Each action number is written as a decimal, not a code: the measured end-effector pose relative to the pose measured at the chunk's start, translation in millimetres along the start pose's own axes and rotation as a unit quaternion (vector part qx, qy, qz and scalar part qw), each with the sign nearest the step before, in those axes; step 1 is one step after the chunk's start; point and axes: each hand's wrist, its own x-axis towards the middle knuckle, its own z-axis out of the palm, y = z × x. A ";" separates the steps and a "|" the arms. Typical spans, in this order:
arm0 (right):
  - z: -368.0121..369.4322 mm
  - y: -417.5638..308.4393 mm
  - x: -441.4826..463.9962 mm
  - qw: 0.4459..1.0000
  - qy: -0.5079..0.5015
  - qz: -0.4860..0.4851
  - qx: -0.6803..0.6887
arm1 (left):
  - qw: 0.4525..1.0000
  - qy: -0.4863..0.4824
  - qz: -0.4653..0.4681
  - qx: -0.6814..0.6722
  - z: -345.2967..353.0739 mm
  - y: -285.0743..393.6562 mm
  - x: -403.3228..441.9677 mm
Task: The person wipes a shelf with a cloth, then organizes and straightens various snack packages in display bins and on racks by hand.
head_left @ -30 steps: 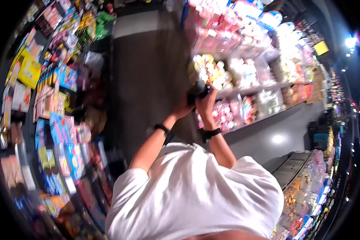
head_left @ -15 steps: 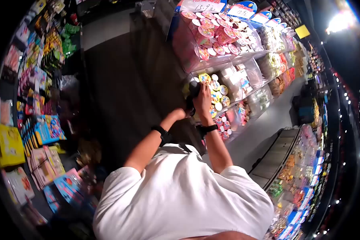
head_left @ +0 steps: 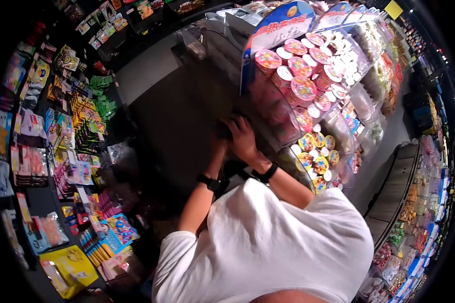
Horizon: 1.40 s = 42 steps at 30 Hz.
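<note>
Both of my hands meet in front of my chest around a small dark object (head_left: pixel 224 129) that I cannot make out. My right hand (head_left: pixel 241 135) lies over its top with bent fingers. Below and to the left, my left hand (head_left: pixel 219 146) is in shadow, with its fingers mostly hidden. Each wrist wears a black band. To the right of my hands stands a clear bin of pink round-lidded cups (head_left: pixel 302 87), with yellow-lidded cups (head_left: pixel 319 160) in a lower bin.
Shelves of packaged snacks (head_left: pixel 81 116) line the left side, with a yellow packet (head_left: pixel 70 270) low down. A price sign (head_left: pixel 283 31) tops the right-hand bins. Another stocked counter (head_left: pixel 397 177) curves along the far right. The dark floor (head_left: pixel 162 111) runs ahead.
The view has turned, and the bins now stand to the right of my hands instead of behind them. My hands have drawn closer together, and the dark object is less visible.
</note>
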 end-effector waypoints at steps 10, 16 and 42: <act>92.4 -7.4 218.1 0.984 -0.017 0.027 0.174 | 0.976 0.187 0.113 0.006 -61.9 147.0 196.1; 154.4 56.2 237.4 0.985 -0.043 0.083 0.148 | 0.935 0.083 0.230 0.257 -50.3 145.0 316.9; 271.2 100.9 414.5 0.913 0.054 0.289 -0.283 | 0.715 -0.496 0.354 0.344 -96.1 221.5 544.5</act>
